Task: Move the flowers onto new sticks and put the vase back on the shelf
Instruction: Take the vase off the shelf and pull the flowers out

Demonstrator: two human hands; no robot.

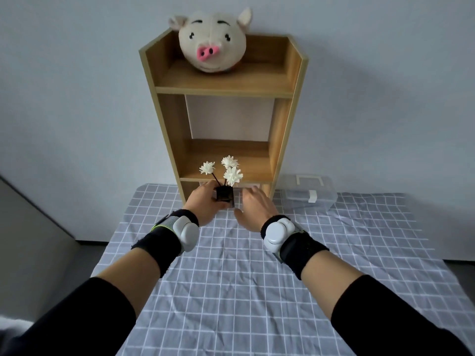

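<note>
A small dark vase [224, 194] stands at the foot of the wooden shelf [223, 83], at the far edge of the table. Three white flowers [225, 168] on thin dark sticks rise from it. My left hand [205, 204] is wrapped around the vase's left side. My right hand [253, 208] hovers just right of the vase with its fingers spread; I cannot tell whether it touches the vase.
A plush pig head [212, 43] fills the shelf's top level; the middle level [226, 156] holds nothing. A clear plastic box [307, 192] with a white latch sits right of the shelf. A grey checked cloth [231, 278] covers the table.
</note>
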